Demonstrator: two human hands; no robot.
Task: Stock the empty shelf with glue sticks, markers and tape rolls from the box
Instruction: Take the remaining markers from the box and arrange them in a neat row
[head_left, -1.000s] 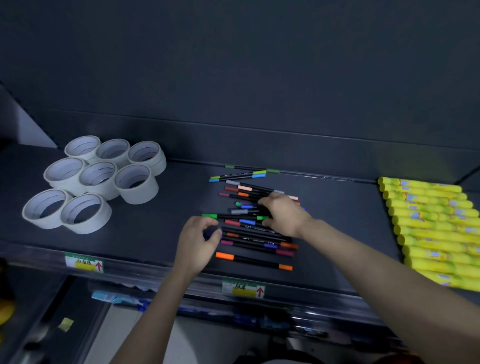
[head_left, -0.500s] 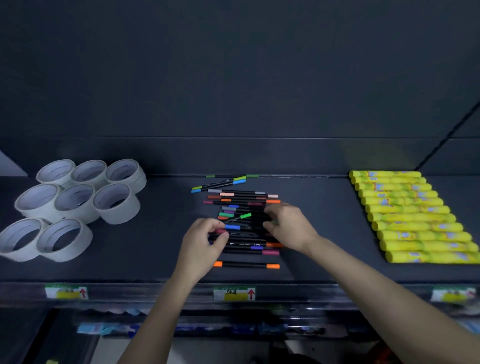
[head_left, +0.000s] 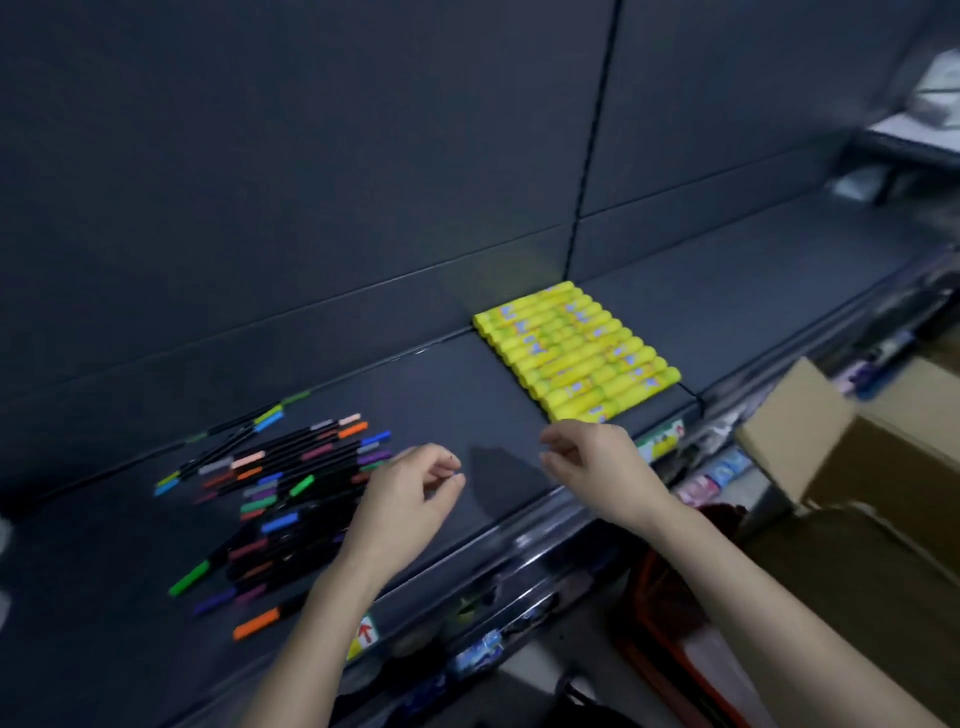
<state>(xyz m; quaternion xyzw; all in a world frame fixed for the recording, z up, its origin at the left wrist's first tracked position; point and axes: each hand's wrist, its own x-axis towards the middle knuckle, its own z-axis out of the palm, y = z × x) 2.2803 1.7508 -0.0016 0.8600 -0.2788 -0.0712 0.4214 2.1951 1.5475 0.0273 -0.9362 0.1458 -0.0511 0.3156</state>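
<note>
A loose pile of black markers (head_left: 283, 493) with coloured caps lies on the dark shelf (head_left: 467, 410) at the left. A tidy row of yellow glue sticks (head_left: 574, 353) lies further right on the same shelf. My left hand (head_left: 408, 501) hovers just right of the markers, fingers loosely curled, holding nothing. My right hand (head_left: 600, 467) hangs over the shelf's front edge below the glue sticks, fingers relaxed and empty. The tape rolls are out of view. A cardboard box (head_left: 852, 457) stands at the right.
The shelf's front rail (head_left: 519, 551) carries price tags with red arrows. Packaged goods fill the lower shelf under it. Something red-orange (head_left: 654, 587) sits low beside the box. A vertical seam (head_left: 592, 140) splits the dark back panel.
The view has swung right, so the tape rolls have left the frame and the box has come in. Both hands have lifted off the markers and moved right, now empty.
</note>
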